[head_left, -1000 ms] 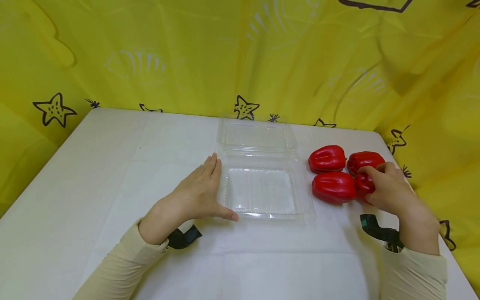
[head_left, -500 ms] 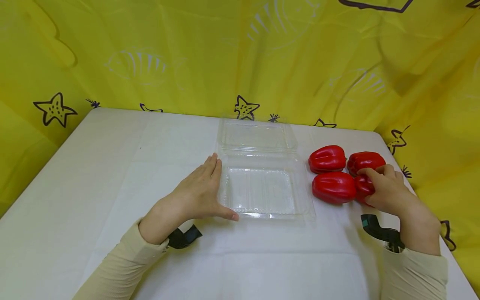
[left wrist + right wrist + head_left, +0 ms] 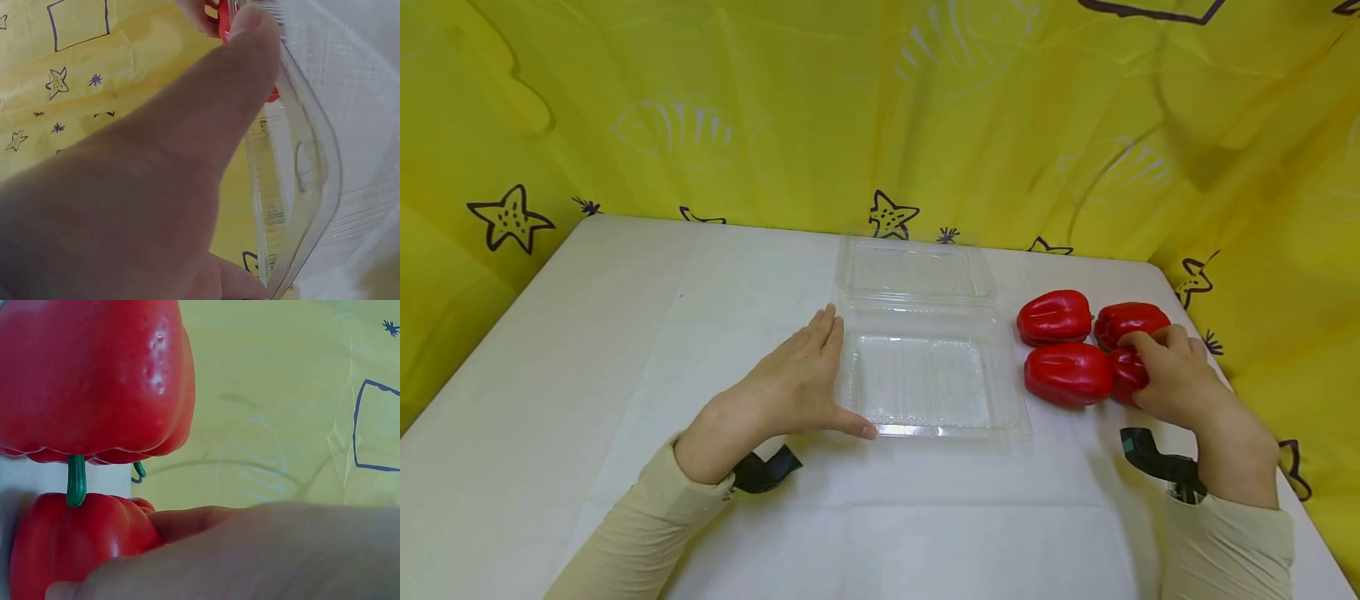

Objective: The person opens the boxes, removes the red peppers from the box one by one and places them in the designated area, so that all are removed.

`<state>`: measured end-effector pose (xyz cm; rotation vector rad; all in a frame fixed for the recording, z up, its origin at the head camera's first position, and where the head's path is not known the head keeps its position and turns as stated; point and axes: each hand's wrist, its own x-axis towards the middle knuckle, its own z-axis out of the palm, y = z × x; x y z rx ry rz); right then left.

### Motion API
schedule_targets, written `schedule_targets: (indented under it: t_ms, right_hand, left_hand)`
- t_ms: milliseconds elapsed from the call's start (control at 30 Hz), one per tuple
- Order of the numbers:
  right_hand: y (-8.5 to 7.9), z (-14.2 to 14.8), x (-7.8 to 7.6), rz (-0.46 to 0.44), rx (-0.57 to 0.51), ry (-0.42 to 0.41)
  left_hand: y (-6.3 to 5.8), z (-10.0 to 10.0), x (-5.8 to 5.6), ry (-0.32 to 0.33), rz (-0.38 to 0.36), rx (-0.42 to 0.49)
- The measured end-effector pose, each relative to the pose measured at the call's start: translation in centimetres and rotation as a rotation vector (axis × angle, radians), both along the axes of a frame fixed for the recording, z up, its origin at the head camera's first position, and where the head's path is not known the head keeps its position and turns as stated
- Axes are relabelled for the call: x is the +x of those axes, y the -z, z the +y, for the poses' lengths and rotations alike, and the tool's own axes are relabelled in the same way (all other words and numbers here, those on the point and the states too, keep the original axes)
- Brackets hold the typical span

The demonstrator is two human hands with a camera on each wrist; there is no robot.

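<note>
In the head view a clear plastic clamshell box [image 3: 925, 429] lies with its lid [image 3: 917, 271] folded back. My left hand [image 3: 793, 383] rests along its left edge, fingers straight and thumb spread at the front corner; the left wrist view shows the thumb [image 3: 250, 56] against the box rim [image 3: 325, 169]. On the right, my right hand [image 3: 1176, 375] grips a red bell pepper [image 3: 1126, 375], partly hidden by the fingers. In the right wrist view that pepper [image 3: 75, 537] sits between thumb and fingers, close to another pepper [image 3: 94, 375] with a green stem [image 3: 76, 481].
Three more red peppers lie close by: front left [image 3: 1067, 375], back left [image 3: 1054, 318] and back right [image 3: 1131, 323]. A white cloth [image 3: 970, 533] covers the table. A yellow printed curtain [image 3: 775, 108] hangs behind and along the sides.
Almost nothing differs. Both hands stay in the same places, with only tiny shifts; the box and the peppers look unmoved.
</note>
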<state>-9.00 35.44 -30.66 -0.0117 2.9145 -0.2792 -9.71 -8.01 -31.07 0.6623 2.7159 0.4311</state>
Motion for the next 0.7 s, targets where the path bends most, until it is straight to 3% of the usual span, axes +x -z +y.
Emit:
schedule_targets:
  t_ms: [433,600,700]
  right_hand:
    - [-0.4,0.0,0.1,-0.036,0.007,0.017]
    - [-1.0,-0.3,0.5,0.027,-0.01,0.008]
    - [-1.4,-1.1,0.7,0.118,-0.041,-0.019]
  left_hand:
    - [-0.2,-0.4,-0.2,0.019,-0.008,0.005]
    - [-0.3,-0.6,-0.3,0.029,-0.007,0.0]
    - [-0.4,-0.8,-0.4,0.035,0.016,0.003]
